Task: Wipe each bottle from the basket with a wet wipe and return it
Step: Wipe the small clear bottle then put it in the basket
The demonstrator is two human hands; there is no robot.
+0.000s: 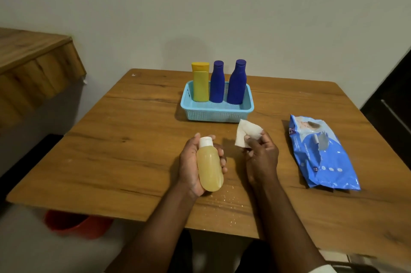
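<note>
My left hand [189, 165] grips a pale yellow bottle [209, 168] with a white cap, held over the table's middle, cap pointing away from me. My right hand [262, 154] pinches a white wet wipe [245, 133] between thumb and fingers, a short gap to the right of the bottle and not touching it. Behind them stands a light blue basket [213, 113] holding a yellow bottle [200, 82] and two dark blue bottles [217, 82] [237, 82], all upright along its far side.
A blue pack of wet wipes [320, 154] lies on the wooden table [115, 150] to the right. Small crumbs are scattered near the front edge. A wooden ledge [33, 61] sits at the left and a red object [75, 223] on the floor below.
</note>
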